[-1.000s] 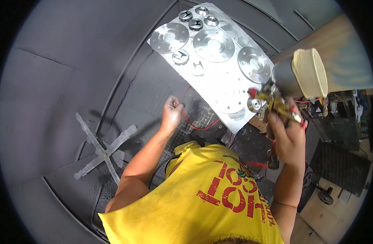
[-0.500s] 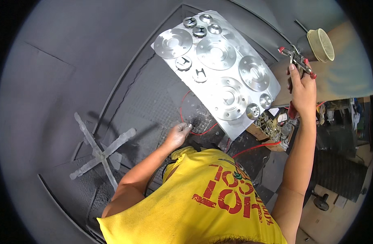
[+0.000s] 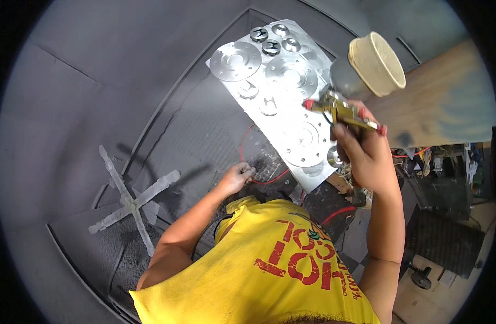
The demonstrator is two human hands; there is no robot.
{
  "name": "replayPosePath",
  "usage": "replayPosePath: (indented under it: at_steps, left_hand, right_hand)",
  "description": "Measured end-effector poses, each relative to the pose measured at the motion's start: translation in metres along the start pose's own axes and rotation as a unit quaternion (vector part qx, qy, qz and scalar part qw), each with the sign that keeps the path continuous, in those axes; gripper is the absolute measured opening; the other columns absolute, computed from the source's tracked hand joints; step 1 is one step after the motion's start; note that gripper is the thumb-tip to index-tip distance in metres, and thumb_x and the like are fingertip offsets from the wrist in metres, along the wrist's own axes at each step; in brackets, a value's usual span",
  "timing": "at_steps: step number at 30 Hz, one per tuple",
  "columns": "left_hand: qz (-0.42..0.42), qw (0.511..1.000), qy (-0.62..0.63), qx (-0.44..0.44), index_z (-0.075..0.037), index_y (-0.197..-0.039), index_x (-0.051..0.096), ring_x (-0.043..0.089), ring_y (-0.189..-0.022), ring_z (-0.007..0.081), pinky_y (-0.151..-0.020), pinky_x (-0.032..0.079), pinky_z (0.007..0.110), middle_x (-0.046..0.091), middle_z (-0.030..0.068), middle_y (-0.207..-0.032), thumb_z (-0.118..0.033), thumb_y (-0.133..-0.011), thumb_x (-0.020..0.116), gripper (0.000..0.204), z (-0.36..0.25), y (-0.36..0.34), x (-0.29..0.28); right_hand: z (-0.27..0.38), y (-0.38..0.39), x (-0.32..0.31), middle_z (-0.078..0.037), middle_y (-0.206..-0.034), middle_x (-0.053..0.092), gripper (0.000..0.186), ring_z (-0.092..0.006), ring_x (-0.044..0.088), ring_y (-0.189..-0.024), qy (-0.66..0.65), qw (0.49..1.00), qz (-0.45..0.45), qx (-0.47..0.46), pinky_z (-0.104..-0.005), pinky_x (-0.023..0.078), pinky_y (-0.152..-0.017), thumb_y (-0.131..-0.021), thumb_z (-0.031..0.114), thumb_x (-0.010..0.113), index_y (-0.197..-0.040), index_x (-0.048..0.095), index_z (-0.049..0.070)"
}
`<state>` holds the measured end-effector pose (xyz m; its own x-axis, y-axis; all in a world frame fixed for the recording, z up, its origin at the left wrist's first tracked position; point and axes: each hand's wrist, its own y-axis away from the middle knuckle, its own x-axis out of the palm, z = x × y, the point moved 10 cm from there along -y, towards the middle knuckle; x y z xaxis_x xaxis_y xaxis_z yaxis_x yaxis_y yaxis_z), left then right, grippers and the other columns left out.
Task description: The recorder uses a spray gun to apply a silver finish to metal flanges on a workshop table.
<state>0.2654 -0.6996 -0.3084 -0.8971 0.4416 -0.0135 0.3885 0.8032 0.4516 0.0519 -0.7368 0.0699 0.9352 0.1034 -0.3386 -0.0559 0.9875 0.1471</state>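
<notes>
My right hand [image 3: 369, 154] is wrapped around a spray gun [image 3: 342, 114], a metal and brass-coloured body with red ends. A cup [image 3: 348, 78] with a cream mesh-like top [image 3: 379, 63] sits on the gun. The gun hovers over the right side of a white board [image 3: 259, 116], partly hiding it. Several silver discs with small holes, such as one disc [image 3: 236, 61], lie on the board among smaller caps [image 3: 270, 47]. My left hand [image 3: 238, 177] is closed low beside the board's near left edge. A thin red hose [image 3: 275, 178] passes by its fingers; whether they grip it is unclear.
A grey cross-shaped stand [image 3: 130, 205] is at the lower left. Grey booth walls [image 3: 96, 108] surround the left side. A thicker red hose [image 3: 339, 215] runs past my right side. Brown paint-marked sheet [image 3: 448, 97] stands at right, with cluttered shelves [image 3: 453, 162] below.
My right hand has swung the spray gun leftward from beside the board to over its right side, covering some discs. The left hand has barely moved.
</notes>
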Motion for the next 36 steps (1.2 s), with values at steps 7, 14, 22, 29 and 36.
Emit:
replayPosePath:
  at_steps: [7,14,22,29,36]
  left_hand:
    - [0.003,1.0,-0.004,-0.003,-0.007,-0.091,0.06,0.052,-0.067,0.008,-0.063,0.043,0.026,0.062,-0.0002,-0.078,-0.022,-0.103,0.057,0.019,-0.022,-0.028,-0.018]
    - [0.05,0.998,-0.042,-0.006,-0.007,-0.095,0.063,0.052,-0.069,0.0078,-0.064,0.044,0.026,0.062,-0.0003,-0.078,-0.021,-0.101,0.059,0.016,-0.011,-0.029,0.009]
    - [0.228,0.968,-0.109,0.004,0.001,-0.1,0.067,0.062,-0.078,0.011,-0.073,0.05,0.028,0.069,0.0038,-0.086,-0.014,-0.095,0.068,0.016,-0.015,-0.014,0.13]
    - [0.265,0.963,-0.001,0.042,-0.001,-0.114,0.067,0.064,-0.088,0.0112,-0.083,0.052,0.027,0.071,0.0048,-0.102,-0.015,-0.095,0.071,0.024,-0.053,0.015,0.199]
    - [0.084,0.963,0.254,0.025,-0.005,-0.108,0.065,0.058,-0.072,0.0071,-0.066,0.048,0.023,0.071,0.0029,-0.094,-0.024,-0.102,0.061,0.02,-0.055,0.035,0.201]
  right_hand:
    - [0.011,-0.043,-0.08,-0.005,-0.073,0.063,0.025,-0.0123,0.057,-0.056,0.171,0.956,-0.208,-0.12,-0.0299,0.046,-0.053,-0.101,0.024,0.059,-0.109,0.06,0.0]
    - [-0.032,0.003,-0.166,-0.003,-0.064,0.06,0.03,-0.0109,0.055,-0.054,0.211,0.922,-0.323,-0.04,-0.0292,0.043,-0.051,-0.102,0.025,0.059,-0.092,0.066,-0.002]
    - [-0.11,0.144,-0.192,0.0,-0.072,0.061,0.025,-0.005,0.047,-0.057,0.087,0.921,-0.379,0.012,-0.024,0.038,-0.053,-0.103,0.02,0.055,-0.111,0.068,0.001]
    - [-0.16,0.255,-0.151,-0.004,-0.094,0.07,0.025,-0.0045,0.05,-0.061,0.041,0.914,-0.399,0.066,-0.0214,0.041,-0.054,-0.104,0.015,0.054,-0.123,0.059,0.001]
    - [-0.177,0.316,-0.136,-0.011,-0.108,0.07,0.03,-0.006,0.051,-0.062,-0.104,0.934,-0.335,0.061,-0.0223,0.043,-0.056,-0.104,0.013,0.053,-0.13,0.051,-0.001]
